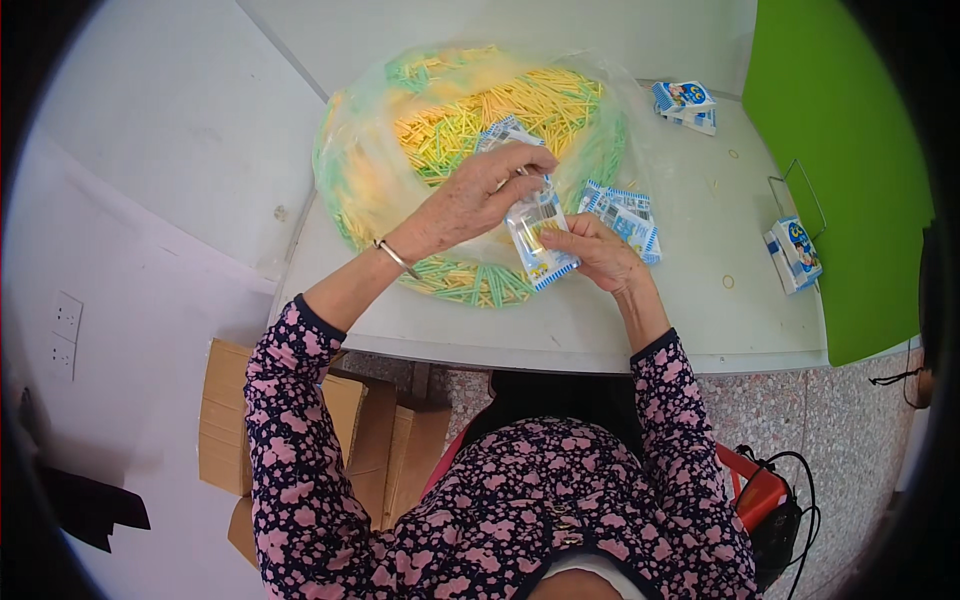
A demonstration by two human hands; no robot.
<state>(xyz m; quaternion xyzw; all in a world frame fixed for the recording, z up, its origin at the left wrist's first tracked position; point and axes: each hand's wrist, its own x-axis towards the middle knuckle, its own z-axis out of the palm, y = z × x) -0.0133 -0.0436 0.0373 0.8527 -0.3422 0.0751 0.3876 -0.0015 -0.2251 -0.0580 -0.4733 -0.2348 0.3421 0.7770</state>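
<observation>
Both hands hold a small clear-windowed packet [536, 232] with blue-and-white printing, over the near right part of a big clear plastic bag [365, 190]. Yellow shows through the packet's window. My left hand [478, 200], a bracelet at its wrist, pinches the packet's upper end. My right hand [598, 252] grips its side, thumb on the front. Loose thin yellow and green sticks [440, 130] fill the bag. Another packet [505, 132] lies on the sticks behind my left hand. Several flat packets [628, 218] lie on the table just beyond my right hand.
A stack of packets [685, 98] sits at the back right, another bundle [793, 255] by a wire stand [800, 195] and green panel [840, 170]. A rubber band [728, 282] lies on the white table [690, 320]. Cardboard boxes [225, 415] stand below, left.
</observation>
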